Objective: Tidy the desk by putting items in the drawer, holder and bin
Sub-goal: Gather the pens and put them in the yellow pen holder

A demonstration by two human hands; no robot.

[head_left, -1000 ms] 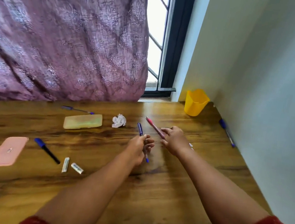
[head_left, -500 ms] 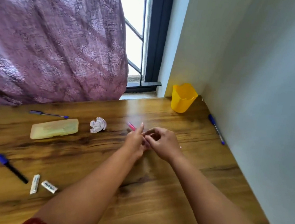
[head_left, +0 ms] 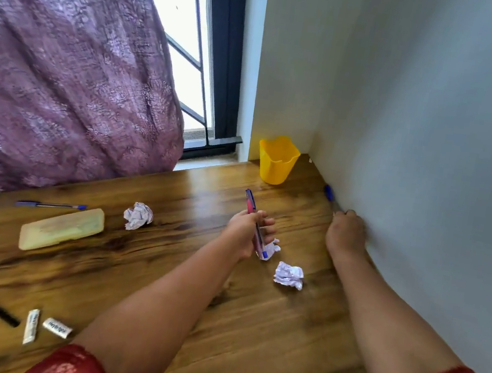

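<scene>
Blue pen point(head_left: 329, 193) lies on the table point(head_left: 250, 329) tight against the wall point(head_left: 433, 149), near the yellow holder point(head_left: 276, 162). Likely light, stiff, smooth-barrelled; could roll or skid along the wall. Best pinched at mid-barrel, lifted clear of the corner. Cap end blue; the rest hidden behind the right hand point(head_left: 346, 233), whose fingers rest over it, whether clamped cannot be told. Left hand point(head_left: 247, 234): fingers wrapped round two pens point(head_left: 254, 222), one pink, one blue, held upright above the table.
</scene>
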